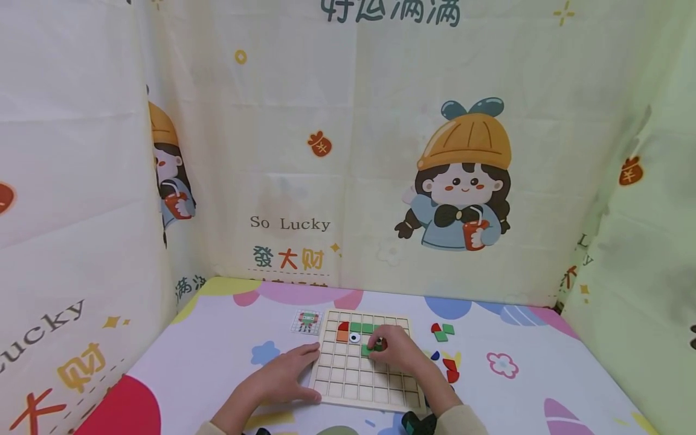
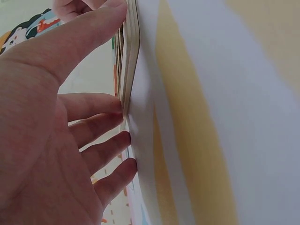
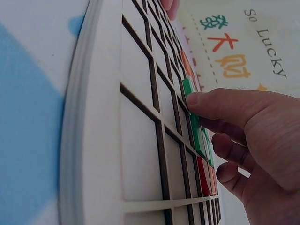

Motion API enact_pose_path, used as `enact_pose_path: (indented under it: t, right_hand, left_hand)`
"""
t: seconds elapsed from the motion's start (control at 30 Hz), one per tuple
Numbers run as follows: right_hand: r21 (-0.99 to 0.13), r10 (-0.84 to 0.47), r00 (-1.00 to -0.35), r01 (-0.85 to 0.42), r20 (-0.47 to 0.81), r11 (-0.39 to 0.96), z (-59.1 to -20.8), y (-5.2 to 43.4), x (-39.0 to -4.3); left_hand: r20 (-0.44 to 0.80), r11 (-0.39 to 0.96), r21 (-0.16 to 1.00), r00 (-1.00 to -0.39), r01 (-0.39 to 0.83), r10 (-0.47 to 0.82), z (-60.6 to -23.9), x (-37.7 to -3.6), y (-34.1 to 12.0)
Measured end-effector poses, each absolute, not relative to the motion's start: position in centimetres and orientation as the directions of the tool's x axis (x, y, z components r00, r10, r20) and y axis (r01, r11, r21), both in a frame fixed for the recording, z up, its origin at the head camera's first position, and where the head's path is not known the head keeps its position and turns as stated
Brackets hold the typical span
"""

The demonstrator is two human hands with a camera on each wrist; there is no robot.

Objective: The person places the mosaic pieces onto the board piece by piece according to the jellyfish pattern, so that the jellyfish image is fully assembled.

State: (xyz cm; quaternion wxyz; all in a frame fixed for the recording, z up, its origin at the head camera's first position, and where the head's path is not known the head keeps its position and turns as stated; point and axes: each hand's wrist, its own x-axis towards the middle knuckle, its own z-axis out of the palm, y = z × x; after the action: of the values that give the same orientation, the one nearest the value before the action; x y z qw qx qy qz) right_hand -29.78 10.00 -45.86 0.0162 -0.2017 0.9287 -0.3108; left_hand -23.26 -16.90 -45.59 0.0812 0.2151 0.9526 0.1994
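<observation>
A wooden grid board (image 1: 353, 380) lies on the patterned tablecloth. Red, orange, green and eye-printed tiles sit in its upper cells. My left hand (image 1: 310, 371) lies flat beside the board, its straight fingers (image 2: 101, 105) against the board's left edge (image 2: 132, 56) and its thumb at the near corner. My right hand (image 1: 380, 349) rests on the board and pinches a green tile (image 1: 367, 349) in the third row. In the right wrist view the thumb of the right hand (image 3: 206, 119) presses the green tile (image 3: 198, 138) into the grid (image 3: 140, 140), with the other fingers curled behind it.
A small pattern card (image 1: 307, 321) lies just left of the board's far corner. Loose red, green and blue pieces (image 1: 443, 332) are scattered on the cloth right of the board. Printed fabric walls enclose the table on three sides.
</observation>
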Motion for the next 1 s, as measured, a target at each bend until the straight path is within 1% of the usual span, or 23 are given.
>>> enact_pose_path:
  t: [0.23, 0.5, 0.8, 1.0]
  right_hand:
    - [-0.571, -0.396, -0.912, -0.383, 0.108, 0.726, -46.0, 10.0, -30.0]
    - [-0.593, -0.412, -0.899, -0.414, 0.147, 0.691, -45.5, 11.3, -29.6]
    - [-0.633, -0.322, -0.93, -0.358, 0.176, 0.686, -44.9, 13.6, -29.4]
    - [-0.634, -0.243, -0.952, -0.305, 0.186, 0.711, -44.8, 15.0, -29.1]
  left_hand:
    - [-0.068, 0.827, 0.416, -0.894, 0.378, 0.443, -45.4, -23.2, -16.9]
    - [-0.046, 0.82, 0.393, -0.882, 0.416, 0.469, -45.5, -23.3, -16.9]
    - [-0.06, 0.828, 0.395, -0.888, 0.399, 0.456, -45.4, -23.2, -16.9]
    - [-0.059, 0.825, 0.396, -0.886, 0.403, 0.46, -45.4, -23.3, -16.9]
